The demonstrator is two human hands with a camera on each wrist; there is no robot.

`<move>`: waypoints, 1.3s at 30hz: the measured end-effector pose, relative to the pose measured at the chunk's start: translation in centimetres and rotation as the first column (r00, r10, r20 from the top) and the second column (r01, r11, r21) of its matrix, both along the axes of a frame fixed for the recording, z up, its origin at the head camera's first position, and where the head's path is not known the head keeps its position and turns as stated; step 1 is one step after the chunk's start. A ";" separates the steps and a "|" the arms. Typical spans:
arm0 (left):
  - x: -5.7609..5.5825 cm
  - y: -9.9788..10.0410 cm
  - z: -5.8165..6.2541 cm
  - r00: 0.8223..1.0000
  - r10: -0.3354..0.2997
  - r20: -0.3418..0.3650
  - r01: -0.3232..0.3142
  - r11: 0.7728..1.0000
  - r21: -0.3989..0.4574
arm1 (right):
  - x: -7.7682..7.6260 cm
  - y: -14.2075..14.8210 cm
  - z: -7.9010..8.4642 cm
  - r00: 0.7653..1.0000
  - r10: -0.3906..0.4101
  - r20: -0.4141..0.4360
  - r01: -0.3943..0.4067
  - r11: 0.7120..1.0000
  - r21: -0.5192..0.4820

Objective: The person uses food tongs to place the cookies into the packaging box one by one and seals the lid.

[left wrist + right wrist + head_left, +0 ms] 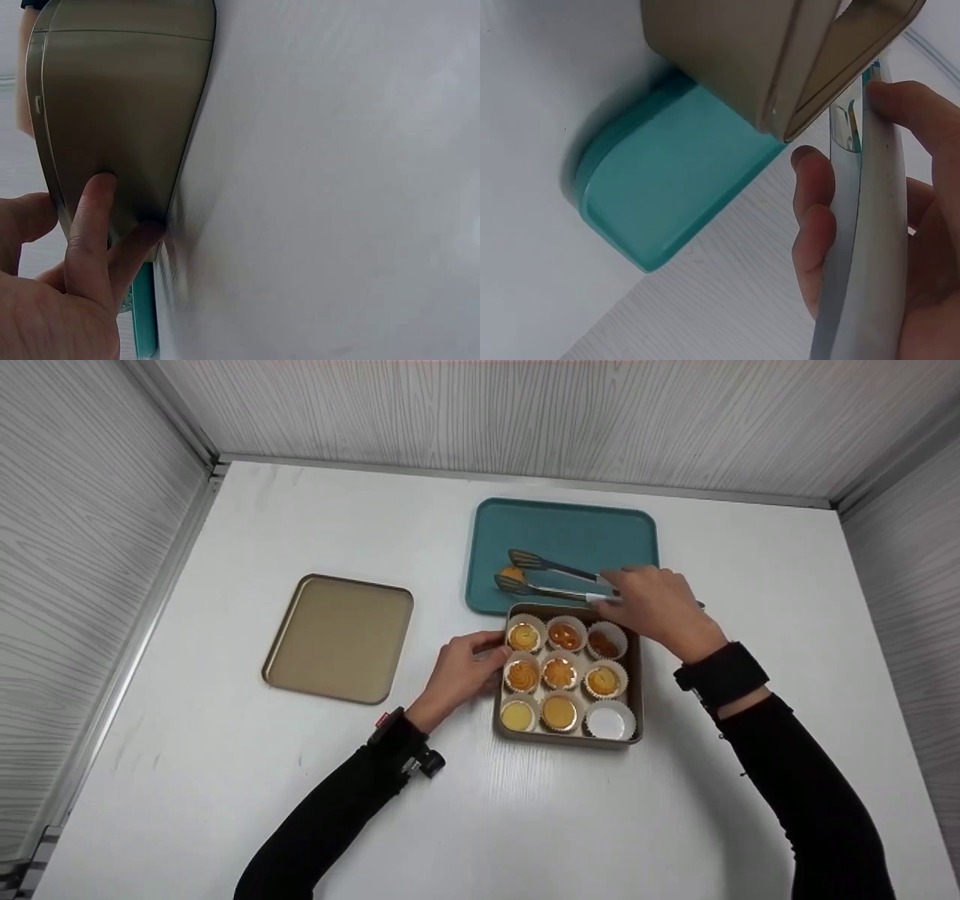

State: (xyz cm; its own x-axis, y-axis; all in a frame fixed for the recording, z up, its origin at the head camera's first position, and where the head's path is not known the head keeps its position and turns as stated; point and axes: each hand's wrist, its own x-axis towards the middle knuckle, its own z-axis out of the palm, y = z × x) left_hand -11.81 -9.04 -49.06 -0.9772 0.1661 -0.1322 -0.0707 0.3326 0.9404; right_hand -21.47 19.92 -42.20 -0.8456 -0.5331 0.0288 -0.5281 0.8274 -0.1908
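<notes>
My right hand (660,604) grips a pair of tongs (566,594) by the pale handles, seen up close in the right wrist view. Spread tong tips lie on either side of a small orange tart (513,575) over the teal tray (570,529). A square gold-brown tin (574,739) stands in front of the tray, filled with tarts in white paper cups. The front right paper cup (610,721) is empty. At the tin's left side, my left hand (465,671) holds the wall, thumb at the rim and fingers (94,225) against the outside.
A flat gold-brown square lid (337,641) lies on the white table (187,750) to the left. Grey wood-patterned panels (420,416) close off the back and both sides. The tin's back edge overlaps the tray's front edge in the head view.
</notes>
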 end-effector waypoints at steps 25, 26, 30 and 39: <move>-0.1 0.1 -0.5 1.000 0.000 -0.007 0.000 1.000 -0.008 | 0.6 1.0 -1.0 1.000 -0.026 0.006 0.027 0.996 -0.089; -0.1 0.1 -0.5 1.000 -0.001 -0.008 0.001 1.000 -0.010 | 0.7 1.2 -1.0 0.999 -0.031 0.004 0.032 0.995 -0.092; -0.1 0.1 -0.4 1.000 0.000 -0.007 0.000 1.000 -0.017 | 1.0 1.6 -1.1 0.999 -0.044 -0.014 0.042 0.994 -0.104; 0.0 0.0 -0.2 1.000 0.000 0.008 0.000 1.000 0.001 | 2.7 2.9 -1.0 0.996 -0.078 -0.051 0.070 0.987 -0.146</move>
